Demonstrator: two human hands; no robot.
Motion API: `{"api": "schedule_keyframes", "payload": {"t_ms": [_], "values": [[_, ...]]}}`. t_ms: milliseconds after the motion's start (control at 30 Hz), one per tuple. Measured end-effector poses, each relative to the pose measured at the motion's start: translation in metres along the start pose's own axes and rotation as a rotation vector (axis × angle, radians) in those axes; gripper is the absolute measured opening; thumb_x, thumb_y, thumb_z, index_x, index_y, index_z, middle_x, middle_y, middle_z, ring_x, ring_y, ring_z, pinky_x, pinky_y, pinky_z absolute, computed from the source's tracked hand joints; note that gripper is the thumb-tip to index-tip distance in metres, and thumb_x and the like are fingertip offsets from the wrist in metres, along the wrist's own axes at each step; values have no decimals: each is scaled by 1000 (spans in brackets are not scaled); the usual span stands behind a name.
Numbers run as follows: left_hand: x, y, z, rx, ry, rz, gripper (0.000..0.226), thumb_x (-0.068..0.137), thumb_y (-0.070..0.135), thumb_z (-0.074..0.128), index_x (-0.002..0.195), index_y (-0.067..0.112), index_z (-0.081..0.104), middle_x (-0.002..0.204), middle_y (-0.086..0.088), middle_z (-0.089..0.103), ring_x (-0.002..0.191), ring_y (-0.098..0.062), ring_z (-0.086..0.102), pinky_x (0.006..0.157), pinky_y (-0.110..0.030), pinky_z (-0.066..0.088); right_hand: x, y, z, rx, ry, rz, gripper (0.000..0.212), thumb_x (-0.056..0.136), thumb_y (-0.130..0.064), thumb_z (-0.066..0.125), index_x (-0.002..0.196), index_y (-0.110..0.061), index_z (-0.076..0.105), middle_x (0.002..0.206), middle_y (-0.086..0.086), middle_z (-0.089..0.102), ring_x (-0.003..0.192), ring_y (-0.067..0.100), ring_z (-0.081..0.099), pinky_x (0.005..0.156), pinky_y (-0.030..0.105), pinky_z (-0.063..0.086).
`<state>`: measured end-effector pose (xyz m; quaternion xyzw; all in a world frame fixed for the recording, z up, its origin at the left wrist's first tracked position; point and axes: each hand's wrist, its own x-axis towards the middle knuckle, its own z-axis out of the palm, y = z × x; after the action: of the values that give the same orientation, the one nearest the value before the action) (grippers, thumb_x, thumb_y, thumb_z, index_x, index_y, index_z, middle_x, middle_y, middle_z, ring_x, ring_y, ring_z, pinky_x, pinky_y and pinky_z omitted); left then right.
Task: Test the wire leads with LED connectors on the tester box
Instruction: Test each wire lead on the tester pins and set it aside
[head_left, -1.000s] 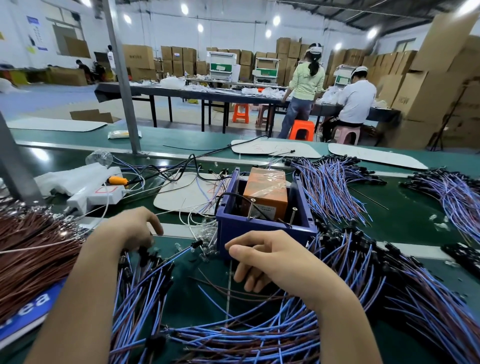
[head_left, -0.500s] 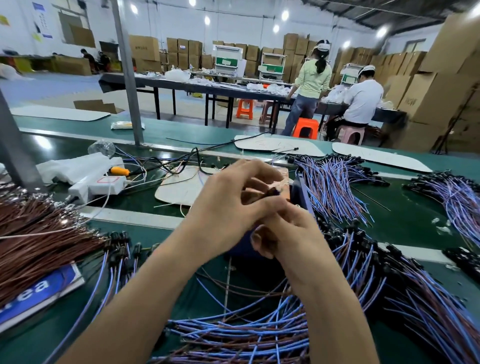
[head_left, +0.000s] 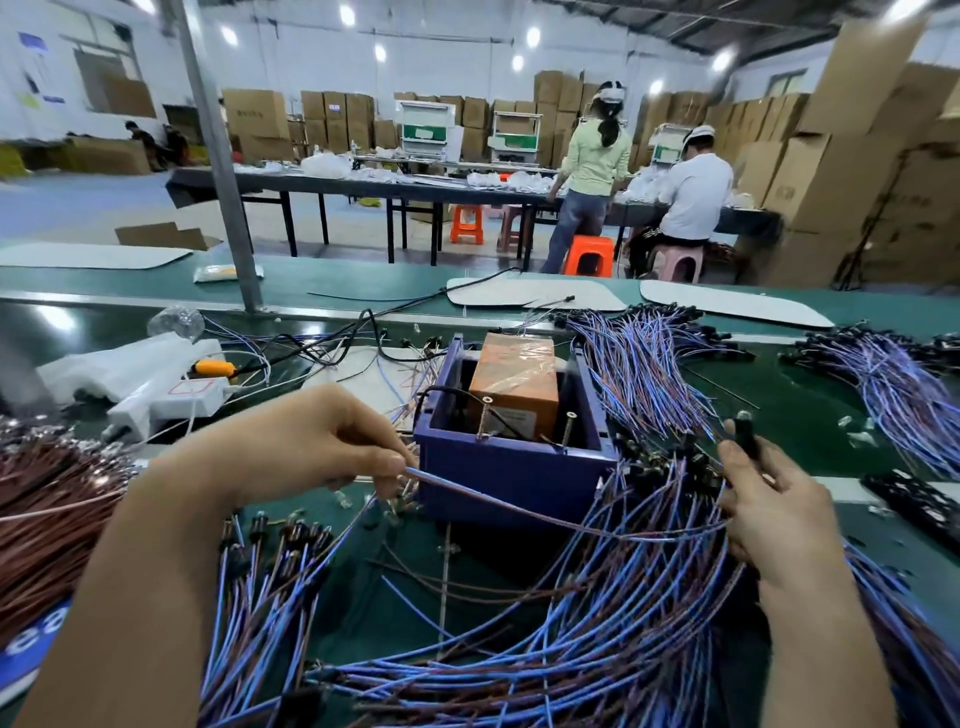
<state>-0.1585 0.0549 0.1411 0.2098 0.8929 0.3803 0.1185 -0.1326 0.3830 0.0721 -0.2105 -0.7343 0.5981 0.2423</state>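
Note:
The blue tester box stands mid-bench, with an orange block and two upright screws inside it. My left hand pinches the bare end of one blue-and-brown wire lead just left of the box. That lead runs in front of the box to my right hand, which grips its black LED connector to the right of the box. Heaps of similar leads lie under and around both hands.
A bundle of brown wires lies at the left, more blue leads behind and right of the box. A white power strip and black cables sit at back left. A metal post rises behind. Two people work at a far table.
My hands, together in front of the box half a second ago, have drawn apart, stretching one lead between them. Before that the left hand reached into the leads at the left.

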Motion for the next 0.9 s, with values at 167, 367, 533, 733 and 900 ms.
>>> {"api": "schedule_keyframes", "payload": {"t_ms": [167, 367, 533, 733, 900], "values": [[7, 10, 12, -96, 90, 60, 10, 86, 12, 67, 82, 16, 76, 71, -2, 74, 52, -4, 55, 47, -11, 39, 0, -2, 16, -215, 15, 3, 92, 89, -33, 66, 155, -20, 3, 145, 14, 34, 115, 37, 55, 101, 51, 44], [12, 20, 22, -251, 181, 93, 6, 77, 20, 73, 74, 15, 74, 73, -3, 75, 56, -7, 61, 49, -13, 44, -22, -33, 27, -228, -53, -186, 81, 87, -30, 69, 153, -23, 22, 153, -2, 38, 122, 22, 54, 112, 35, 33], [13, 32, 31, -460, 212, 150, 16, 65, 31, 73, 70, 16, 73, 73, -6, 74, 57, -7, 63, 49, -14, 46, -58, -67, 43, 6, -610, -350, 24, 81, -19, 73, 101, -32, 71, 80, -14, 74, 61, 4, 66, 53, 10, 46], [21, 34, 43, -626, 211, 162, 21, 62, 23, 72, 78, 10, 73, 71, -7, 73, 58, -8, 63, 52, -15, 50, -62, -64, 62, 176, -611, -361, 12, 81, -5, 72, 76, -15, 71, 60, -2, 67, 50, 9, 58, 47, 19, 48], [29, 34, 55, -655, 192, 153, 12, 64, 29, 72, 71, 19, 76, 71, -3, 73, 58, -5, 62, 51, -14, 49, -56, -59, 56, 142, -641, -352, 13, 85, -2, 67, 78, -13, 69, 63, 1, 69, 51, 10, 60, 50, 21, 52]]}}
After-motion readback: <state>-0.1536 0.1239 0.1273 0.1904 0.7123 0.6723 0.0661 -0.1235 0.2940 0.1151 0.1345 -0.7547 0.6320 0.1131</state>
